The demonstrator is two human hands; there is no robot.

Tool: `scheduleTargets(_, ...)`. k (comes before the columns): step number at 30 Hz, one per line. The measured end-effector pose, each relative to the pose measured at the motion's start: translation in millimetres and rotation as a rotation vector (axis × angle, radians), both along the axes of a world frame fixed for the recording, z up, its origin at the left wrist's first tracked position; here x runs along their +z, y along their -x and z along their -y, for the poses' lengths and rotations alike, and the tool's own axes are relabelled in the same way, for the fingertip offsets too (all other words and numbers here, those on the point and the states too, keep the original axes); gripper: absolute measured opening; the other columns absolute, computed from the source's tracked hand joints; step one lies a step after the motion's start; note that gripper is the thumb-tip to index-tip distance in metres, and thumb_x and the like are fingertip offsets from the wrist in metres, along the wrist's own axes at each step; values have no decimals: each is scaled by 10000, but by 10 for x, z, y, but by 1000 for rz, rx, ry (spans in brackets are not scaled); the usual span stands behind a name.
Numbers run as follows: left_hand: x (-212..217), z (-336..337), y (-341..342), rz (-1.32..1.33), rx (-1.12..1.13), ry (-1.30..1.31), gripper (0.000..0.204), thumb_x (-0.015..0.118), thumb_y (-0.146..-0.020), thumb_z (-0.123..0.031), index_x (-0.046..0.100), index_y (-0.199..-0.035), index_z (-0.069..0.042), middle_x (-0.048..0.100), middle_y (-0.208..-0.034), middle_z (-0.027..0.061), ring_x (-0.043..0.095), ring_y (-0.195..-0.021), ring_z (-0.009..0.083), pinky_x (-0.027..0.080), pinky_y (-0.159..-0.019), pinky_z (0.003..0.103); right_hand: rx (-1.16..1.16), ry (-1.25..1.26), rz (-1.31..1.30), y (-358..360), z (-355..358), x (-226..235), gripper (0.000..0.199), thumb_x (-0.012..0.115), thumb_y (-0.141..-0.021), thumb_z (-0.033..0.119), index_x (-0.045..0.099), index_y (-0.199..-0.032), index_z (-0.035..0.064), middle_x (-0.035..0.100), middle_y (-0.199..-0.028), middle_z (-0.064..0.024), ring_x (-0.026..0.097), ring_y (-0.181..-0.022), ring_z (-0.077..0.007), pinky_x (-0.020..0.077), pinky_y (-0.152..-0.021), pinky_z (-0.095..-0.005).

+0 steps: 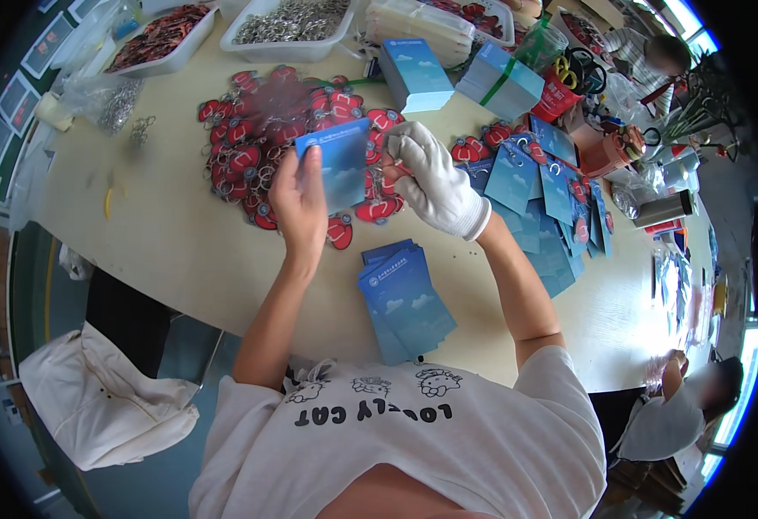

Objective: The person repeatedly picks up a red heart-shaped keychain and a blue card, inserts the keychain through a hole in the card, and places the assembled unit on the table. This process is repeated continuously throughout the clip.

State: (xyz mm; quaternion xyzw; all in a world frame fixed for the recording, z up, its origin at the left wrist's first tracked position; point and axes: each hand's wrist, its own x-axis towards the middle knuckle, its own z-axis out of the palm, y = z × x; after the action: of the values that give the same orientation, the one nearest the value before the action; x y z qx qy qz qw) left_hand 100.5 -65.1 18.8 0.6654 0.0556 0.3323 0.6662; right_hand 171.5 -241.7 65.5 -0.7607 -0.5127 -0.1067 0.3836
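Observation:
My bare left hand (299, 208) grips a blue card (344, 177) with a cloud print by its left edge, thumb on the front. Close to the card's right edge, my right hand (435, 186) wears a white glove. Its fingers are bent together, and what they hold, if anything, I cannot make out. Behind both hands spreads a pile of red flip-flop-shaped keychains (240, 160) with metal rings. Nearer my body lies a loose stack of blue cards (405, 294). Right of the glove, blue cards with red keychains on them (526, 203) lie overlapped in a heap.
Upright stacks of blue cards (415, 76) stand at the back, beside a white tub of metal rings (288, 30). Another tub holds red pieces (163, 39). Scissors stand in a red container (555, 95). A white garment (106, 398) hangs at left; two people sit at right.

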Motion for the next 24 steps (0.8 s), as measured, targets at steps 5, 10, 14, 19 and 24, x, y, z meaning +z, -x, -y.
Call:
scheduleTargets(5, 101, 291, 15, 39, -228, 196, 171, 636, -916, -114, 620, -1029, 13, 635, -919, 3, 554, -825, 63, 444, -764, 223, -215, -40, 123, 97, -72, 72, 240, 629, -690, 4, 508, -898, 4, 499, -970, -183, 505, -892, -376, 427, -767, -438)
scheduleTargets(10, 159, 350, 45, 4, -202, 287, 206, 697, -865, -88, 654, -1039, 14, 669, -967, 33, 593, -880, 82, 464, -800, 237, -389, -60, 248, 211, -105, 120, 318, 680, -686, 9, 510, -954, 7, 509, -996, -182, 513, -904, -383, 432, -777, -443)
scheduleTargets(14, 238, 370, 74, 50, -210, 351, 199, 696, -861, -75, 667, -1035, 16, 674, -951, 39, 598, -866, 84, 474, -793, 245, -480, -256, 80, 310, -178, 89, 406, 708, -735, 11, 479, -1071, 6, 539, -1039, -169, 573, -855, -316, 466, -731, -388)
scheduleTargets(19, 318, 382, 118, 81, -255, 416, 192, 670, -879, -61, 661, -1049, 26, 673, -968, 51, 599, -884, 88, 477, -808, 249, -379, -413, -320, 414, -232, 115, 556, 686, -782, -2, 412, -1266, 22, 595, -1050, -175, 636, -889, -251, 505, -755, -333)
scheduleTargets(24, 234, 408, 126, 105, -326, 483, 266, 617, -902, -21, 580, -1158, 41, 640, -1058, 75, 586, -966, 103, 469, -845, 243, -412, -317, -392, 477, -254, 135, 666, 512, -779, -167, 337, -1387, 40, 533, -991, -69, 573, -909, -120, 496, -821, -256)
